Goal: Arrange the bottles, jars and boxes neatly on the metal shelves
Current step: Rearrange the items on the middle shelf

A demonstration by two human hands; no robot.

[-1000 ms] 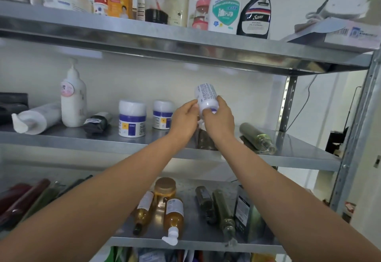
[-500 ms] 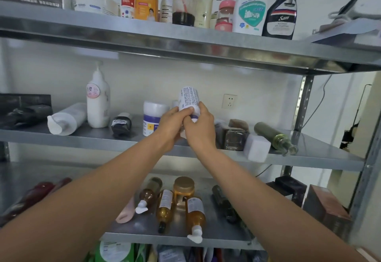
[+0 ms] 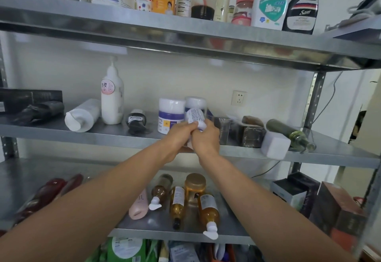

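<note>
1. Far left, middle shelf (image 3: 61,132): black box (image 3: 31,98) at the back w/ a dark crumpled bag (image 3: 39,112) in front of it.
2. Next right: white bottle (image 3: 82,115) lying on its side, cap end toward you, just beside the upright white pump bottle (image 3: 112,96) w/ a pink round label.
3. Small dark jar (image 3: 136,119) sits tipped, between the pump bottle and the white jar (image 3: 170,115) w/ purple band. A 2nd jar (image 3: 195,101) like it stands behind, partly hidden.
4. Your left hand (image 3: 177,135) and right hand (image 3: 206,138) meet at center, both clamped on the small white bottle (image 3: 194,116), fingers wrapped round its lower end. Bottle is tilted, top leaning up-left, held over the middle shelf's front part, right in front of the purple-band jars. Can't tell if its base touches the shelf.
5. Right of your hands: silver box (image 3: 223,129), then a brown box (image 3: 251,133), then a white block (image 3: 275,145) at the shelf's front edge.
6. Far right: green glass bottle (image 3: 288,132) lying down, neck toward the front-right.
7. Lower shelf, under your arms: amber bottles (image 3: 208,208) lying flat, beside a pink tube (image 3: 140,205).
</note>
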